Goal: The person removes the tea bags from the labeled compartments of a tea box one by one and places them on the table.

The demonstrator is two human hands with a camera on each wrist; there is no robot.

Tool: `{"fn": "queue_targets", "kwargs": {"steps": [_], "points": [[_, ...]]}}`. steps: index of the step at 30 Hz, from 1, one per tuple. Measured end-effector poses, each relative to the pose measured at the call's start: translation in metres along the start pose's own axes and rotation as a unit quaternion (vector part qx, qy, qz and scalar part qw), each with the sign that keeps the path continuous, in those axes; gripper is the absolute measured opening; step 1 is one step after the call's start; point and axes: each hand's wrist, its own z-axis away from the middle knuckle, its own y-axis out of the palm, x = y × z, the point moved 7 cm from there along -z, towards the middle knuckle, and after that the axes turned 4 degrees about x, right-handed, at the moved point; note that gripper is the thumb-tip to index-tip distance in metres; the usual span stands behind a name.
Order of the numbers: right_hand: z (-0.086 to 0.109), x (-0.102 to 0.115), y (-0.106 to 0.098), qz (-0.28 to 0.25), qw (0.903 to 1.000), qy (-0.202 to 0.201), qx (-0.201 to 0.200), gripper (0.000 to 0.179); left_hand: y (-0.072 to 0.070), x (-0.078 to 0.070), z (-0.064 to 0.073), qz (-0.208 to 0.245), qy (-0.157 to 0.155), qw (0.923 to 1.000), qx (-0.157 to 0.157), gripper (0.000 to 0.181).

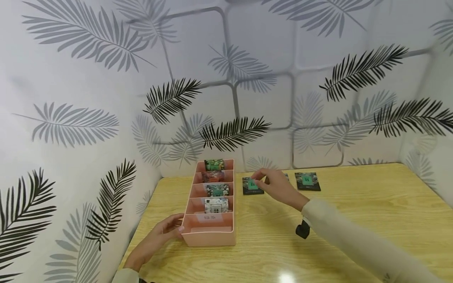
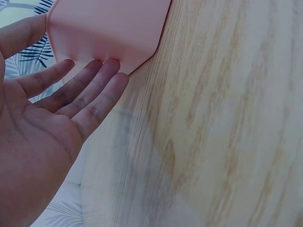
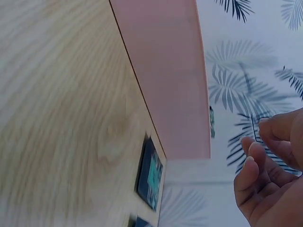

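Note:
A long pink divided box (image 1: 209, 239) stands on the table. Small flat printed packets (image 1: 216, 205) lean in its rear compartments, and a handwritten label marks the divider behind the front one. My left hand (image 1: 161, 235) is at the box's front left corner, its nearly straight fingertips against the wall (image 2: 102, 28) and the thumb at the rim. My right hand (image 1: 276, 186) is raised over the row of dark packets, thumb and fingertips close together with no packet visible between them. Below it lies the leftmost packet (image 1: 250, 190), dark with a green label, partly covered by the hand.
Another dark green-labelled packet (image 1: 308, 181) lies flat to the right, and the hand hides most of a middle one (image 1: 286, 177). The wooden table (image 1: 354, 220) meets a leaf-patterned wall (image 1: 269, 145) close behind the box and packets.

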Motion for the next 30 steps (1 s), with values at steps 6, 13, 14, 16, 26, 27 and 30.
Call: {"fn": "queue_targets", "kwargs": {"steps": [6, 13, 14, 16, 26, 27, 30], "points": [[-0.002, 0.018, 0.026, -0.007, 0.9996, -0.007, 0.027, 0.014, -0.001, 0.0, 0.0, -0.002, -0.001, 1.0, -0.002, 0.052], [-0.002, 0.039, 0.053, -0.022, 0.9974, -0.043, 0.053, 0.014, -0.001, 0.001, 0.0, -0.002, -0.004, 1.0, -0.005, 0.054], [-0.002, 0.041, 0.057, -0.022, 0.9969, -0.047, 0.059, 0.015, -0.001, 0.001, 0.0, -0.002, -0.005, 1.0, -0.005, 0.054], [-0.003, 0.045, 0.065, -0.021, 0.9956, -0.055, 0.073, 0.016, -0.001, 0.001, 0.0, -0.002, -0.004, 1.0, -0.005, 0.055], [-0.01, 0.056, 0.092, 0.066, 0.9897, -0.076, 0.102, 0.02, 0.0, 0.0, -0.001, 0.001, -0.004, 1.0, -0.002, 0.054], [-0.011, 0.056, 0.093, 0.079, 0.9887, -0.076, 0.102, 0.019, 0.0, 0.001, -0.001, 0.0, -0.004, 1.0, -0.002, 0.054], [-0.014, 0.062, 0.094, 0.113, 0.9856, -0.08, 0.097, 0.017, 0.0, 0.0, -0.001, 0.0, -0.004, 1.0, 0.0, 0.054]]}}
